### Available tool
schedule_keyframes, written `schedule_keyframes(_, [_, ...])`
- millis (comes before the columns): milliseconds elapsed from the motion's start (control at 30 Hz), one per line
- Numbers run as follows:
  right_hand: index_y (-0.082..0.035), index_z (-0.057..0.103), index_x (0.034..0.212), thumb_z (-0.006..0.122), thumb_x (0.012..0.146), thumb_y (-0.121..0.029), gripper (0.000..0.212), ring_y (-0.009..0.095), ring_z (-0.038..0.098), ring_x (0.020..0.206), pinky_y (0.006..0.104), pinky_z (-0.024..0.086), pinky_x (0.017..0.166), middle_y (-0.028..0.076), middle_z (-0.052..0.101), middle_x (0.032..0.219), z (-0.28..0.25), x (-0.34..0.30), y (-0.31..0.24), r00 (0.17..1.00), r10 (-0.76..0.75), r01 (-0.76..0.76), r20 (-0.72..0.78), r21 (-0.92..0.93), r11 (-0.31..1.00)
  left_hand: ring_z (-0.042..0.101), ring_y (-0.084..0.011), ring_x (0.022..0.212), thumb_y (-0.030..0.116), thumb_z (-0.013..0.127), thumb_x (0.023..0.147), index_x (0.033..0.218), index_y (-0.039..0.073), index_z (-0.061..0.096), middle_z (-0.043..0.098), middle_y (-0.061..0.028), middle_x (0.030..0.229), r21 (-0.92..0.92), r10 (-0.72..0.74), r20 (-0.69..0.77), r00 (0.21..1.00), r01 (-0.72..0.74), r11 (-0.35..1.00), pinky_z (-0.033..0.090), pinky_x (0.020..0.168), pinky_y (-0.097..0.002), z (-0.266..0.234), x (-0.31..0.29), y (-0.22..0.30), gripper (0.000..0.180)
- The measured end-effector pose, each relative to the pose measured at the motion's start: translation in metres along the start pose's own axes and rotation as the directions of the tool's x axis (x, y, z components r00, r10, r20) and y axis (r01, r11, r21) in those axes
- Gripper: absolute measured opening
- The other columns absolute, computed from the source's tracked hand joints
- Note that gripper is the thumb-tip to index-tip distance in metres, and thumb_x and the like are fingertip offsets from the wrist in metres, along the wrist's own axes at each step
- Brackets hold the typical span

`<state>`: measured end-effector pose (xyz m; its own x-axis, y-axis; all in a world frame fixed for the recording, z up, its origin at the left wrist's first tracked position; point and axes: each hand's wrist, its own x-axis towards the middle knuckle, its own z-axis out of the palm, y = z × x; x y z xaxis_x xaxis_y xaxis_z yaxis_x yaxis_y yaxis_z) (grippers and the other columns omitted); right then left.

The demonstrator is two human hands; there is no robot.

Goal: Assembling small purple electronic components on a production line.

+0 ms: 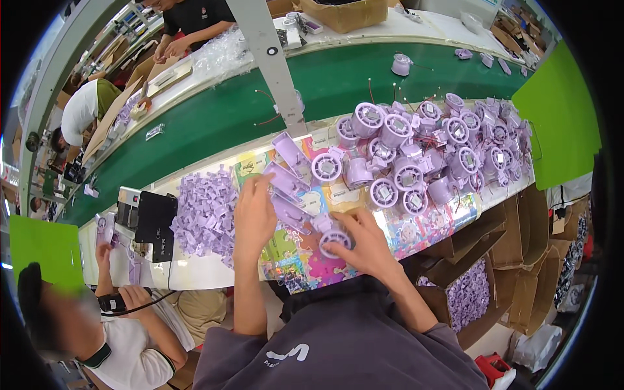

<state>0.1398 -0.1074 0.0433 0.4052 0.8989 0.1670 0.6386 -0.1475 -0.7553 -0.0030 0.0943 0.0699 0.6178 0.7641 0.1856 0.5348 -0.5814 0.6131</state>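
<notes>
My right hand is closed around a lilac round fan housing, thumb over its grille, close to the near table edge. My left hand is by several long lilac plastic shells lying in a slanted row. Its fingertips are bent against the left end of a middle shell; the thumb is partly hidden. Another shell lies farther back, and one more lies nearer me. A single fan housing stands just right of the shells.
A big pile of lilac fan housings with thin wires fills the right side. Small lilac parts are heaped at left, beside a black plate. A green conveyor runs behind a metal post. A co-worker sits at left.
</notes>
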Motion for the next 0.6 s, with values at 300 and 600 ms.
schedule_keyframes(300, [-0.009, 0.066, 0.116, 0.081, 0.074, -0.019, 0.045, 0.034, 0.056, 0.106, 0.0445, 0.048, 0.088, 0.014, 0.059, 0.117, 0.012, -0.012, -0.023, 0.95, -0.228, 0.138, -0.215, -0.367, 0.92, 0.039, -0.0403, 0.137, 0.002, 0.071, 0.069, 0.115, 0.01, 0.066, 0.045, -0.0192, 0.143, 0.136, 0.371, 0.219, 0.902, -0.405, 0.904, 0.036, 0.11, -0.0514, 0.008, -0.032, -0.012, 0.046])
schedule_keyframes(600, [-0.01, 0.053, 0.122, 0.08, 0.073, -0.01, 0.056, 0.036, 0.056, 0.114, 0.0426, 0.051, 0.089, 0.015, 0.055, 0.125, 0.004, -0.024, 0.005, 0.995, -0.097, 0.096, -0.007, -0.042, 0.994, 0.049, -0.0359, 0.124, 0.008, 0.077, 0.068, 0.116, 0.007, 0.063, 0.054, -0.0154, 0.127, 0.09, 0.4, 0.228, 0.887, -0.429, 0.899, 0.039, 0.105, -0.0496, 0.011, -0.038, -0.014, 0.05])
